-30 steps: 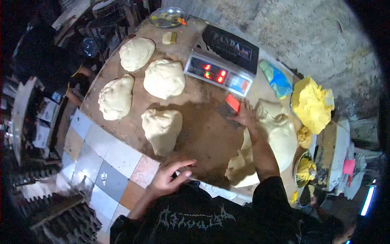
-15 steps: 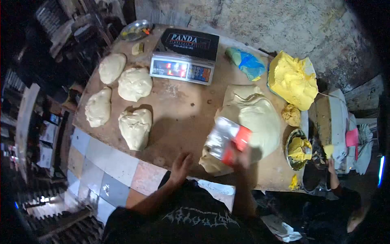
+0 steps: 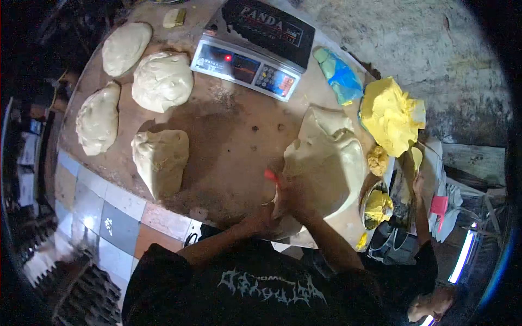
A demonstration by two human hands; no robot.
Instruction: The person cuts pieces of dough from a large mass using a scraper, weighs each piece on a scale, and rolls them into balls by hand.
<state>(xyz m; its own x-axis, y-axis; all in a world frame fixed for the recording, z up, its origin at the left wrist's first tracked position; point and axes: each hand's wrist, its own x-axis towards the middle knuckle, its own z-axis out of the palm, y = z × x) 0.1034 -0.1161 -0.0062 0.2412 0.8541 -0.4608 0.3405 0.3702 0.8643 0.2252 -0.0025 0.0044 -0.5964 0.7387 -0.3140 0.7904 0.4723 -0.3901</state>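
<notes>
A large mass of pale dough (image 3: 326, 157) lies on the table before me. My right hand (image 3: 292, 200) is at its near left edge, closed around a dough scraper (image 3: 272, 175); only its red part shows clearly, and the metal blade is not visible. Close beside it, my left hand (image 3: 263, 218) is at the same edge of the dough, its fingers dark and blurred. To the left sit several separate dough pieces, the nearest being a dough lump (image 3: 161, 161).
A digital scale (image 3: 244, 68) stands at the back of the table (image 3: 228, 136). Yellow fat (image 3: 389, 117), a blue and green bag (image 3: 340, 76) and a bowl (image 3: 366, 209) are on the right. A co-worker's hand (image 3: 417, 183) holds a yellow tool there.
My right hand has moved left with the scraper, which has turned so its broad blade no longer shows. My left hand has come right to the dough's edge. The camera view has shifted.
</notes>
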